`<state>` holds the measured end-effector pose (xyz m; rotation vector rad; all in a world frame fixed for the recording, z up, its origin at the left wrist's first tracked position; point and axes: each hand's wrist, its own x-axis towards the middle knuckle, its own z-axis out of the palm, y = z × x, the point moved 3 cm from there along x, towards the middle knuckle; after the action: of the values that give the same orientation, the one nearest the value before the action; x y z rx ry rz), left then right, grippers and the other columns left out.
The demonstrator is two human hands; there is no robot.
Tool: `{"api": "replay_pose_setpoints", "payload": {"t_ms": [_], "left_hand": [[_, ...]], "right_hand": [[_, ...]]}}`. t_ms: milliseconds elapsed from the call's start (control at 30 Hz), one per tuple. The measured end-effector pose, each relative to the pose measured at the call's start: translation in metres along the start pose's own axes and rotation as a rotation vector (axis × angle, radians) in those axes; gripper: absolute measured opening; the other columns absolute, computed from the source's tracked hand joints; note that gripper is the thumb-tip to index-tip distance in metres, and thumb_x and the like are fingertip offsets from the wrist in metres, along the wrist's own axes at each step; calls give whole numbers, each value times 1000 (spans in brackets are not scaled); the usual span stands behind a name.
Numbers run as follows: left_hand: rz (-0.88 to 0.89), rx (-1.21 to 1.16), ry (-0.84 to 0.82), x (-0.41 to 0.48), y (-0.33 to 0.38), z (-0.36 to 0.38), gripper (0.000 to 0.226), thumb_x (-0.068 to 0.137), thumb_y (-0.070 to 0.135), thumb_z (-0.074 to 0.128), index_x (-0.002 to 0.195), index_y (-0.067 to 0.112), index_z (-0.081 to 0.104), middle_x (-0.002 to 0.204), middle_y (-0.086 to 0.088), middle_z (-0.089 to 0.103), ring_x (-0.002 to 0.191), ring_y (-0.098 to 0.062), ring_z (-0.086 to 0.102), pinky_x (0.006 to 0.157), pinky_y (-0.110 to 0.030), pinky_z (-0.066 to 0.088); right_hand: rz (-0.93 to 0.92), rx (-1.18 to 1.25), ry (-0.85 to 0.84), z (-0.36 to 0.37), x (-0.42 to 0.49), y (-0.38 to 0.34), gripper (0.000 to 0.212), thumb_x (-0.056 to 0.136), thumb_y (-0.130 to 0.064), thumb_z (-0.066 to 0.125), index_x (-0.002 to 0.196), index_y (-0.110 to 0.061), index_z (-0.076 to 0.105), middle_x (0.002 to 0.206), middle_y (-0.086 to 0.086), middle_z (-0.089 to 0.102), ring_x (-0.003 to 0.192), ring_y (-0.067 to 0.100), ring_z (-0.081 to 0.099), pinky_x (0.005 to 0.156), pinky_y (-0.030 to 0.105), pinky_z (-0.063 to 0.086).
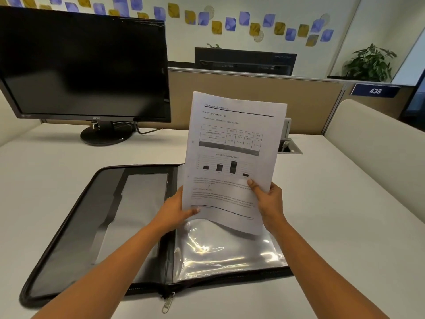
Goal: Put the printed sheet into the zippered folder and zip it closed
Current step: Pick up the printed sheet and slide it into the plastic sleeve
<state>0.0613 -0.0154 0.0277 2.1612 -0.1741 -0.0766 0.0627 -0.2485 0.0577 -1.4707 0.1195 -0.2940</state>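
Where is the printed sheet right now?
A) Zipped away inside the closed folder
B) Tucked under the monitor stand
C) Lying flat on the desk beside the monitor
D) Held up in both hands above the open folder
D: the left hand and right hand grip the printed sheet by its lower edges, above the zippered folder, which lies open.

The sheet (232, 157) hides the folder's (96, 217) far right corner and most fingers of both hands; its small print is too blurred to read.

Bright, even light; glare on plastic sleeve (230, 249); edges warped.
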Motion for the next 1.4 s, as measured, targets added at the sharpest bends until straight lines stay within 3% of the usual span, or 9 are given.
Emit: {"api": "replay_pose_setpoints", "payload": {"t_ms": [133,300,467,600,767,933,1033,1133,1400], "left_hand": [[53,413,-130,0,-19,8,76,83,46,58,144,22,18,150,-3,31,138,-22,28,116,-49,5],[94,709,-195,-7,-25,5,75,89,59,37,147,20,11,157,-1,9,144,-15,8,117,-42,-1],[163,812,-169,-20,-18,-3,68,87,61,38,142,21,30,150,0,33,137,-13,29,117,-40,5],[220,884,-139,-28,-14,-10,52,87,61,38,121,24,55,111,1,66,112,-12,55,115,-36,8],[282,836,-57,-22,-6,-15,40,90,53,43,100,25,69,88,3,72,90,-13,62,108,-28,19],[241,578,14,6,-7,-10,36,90,38,52,123,22,56,129,2,58,119,-16,52,100,-27,35],[153,570,-43,30,-11,0,57,91,40,49,141,19,31,153,-1,26,140,-15,22,113,-27,15],[92,611,-122,54,-13,10,70,93,46,42,147,14,11,157,-7,5,144,-19,3,116,-34,3],[156,662,-134,77,-9,28,53,93,45,42,136,15,36,150,-7,27,141,-20,18,113,-32,18]], "right_hand": [[-25,-33,58,-11,10,-6,7,80,-29,67,83,-30,61,86,-7,68,79,17,67,60,24,56],[-33,-8,129,-26,26,-13,8,80,-28,67,83,-30,59,88,-7,66,81,18,65,63,30,56],[-22,61,167,-26,37,-16,10,81,-24,67,82,-29,59,86,-10,65,76,11,64,58,24,54],[6,112,173,-16,45,-11,10,80,-22,68,82,-28,60,86,-8,66,80,15,64,67,32,55],[61,154,170,3,59,-3,10,81,-22,67,84,-27,59,88,-6,65,82,16,64,73,37,55],[87,209,154,28,75,0,10,81,-22,67,81,-28,59,84,-11,66,77,11,65,58,24,54],[108,231,128,44,87,1,10,81,-21,67,82,-27,59,85,-9,66,78,12,65,60,27,55],[124,232,102,59,99,2,9,82,-22,66,82,-27,58,84,-10,66,76,11,64,57,26,55],[171,287,89,78,130,16,9,83,-20,65,84,-26,59,87,-6,66,80,14,65,60,28,54]]}}
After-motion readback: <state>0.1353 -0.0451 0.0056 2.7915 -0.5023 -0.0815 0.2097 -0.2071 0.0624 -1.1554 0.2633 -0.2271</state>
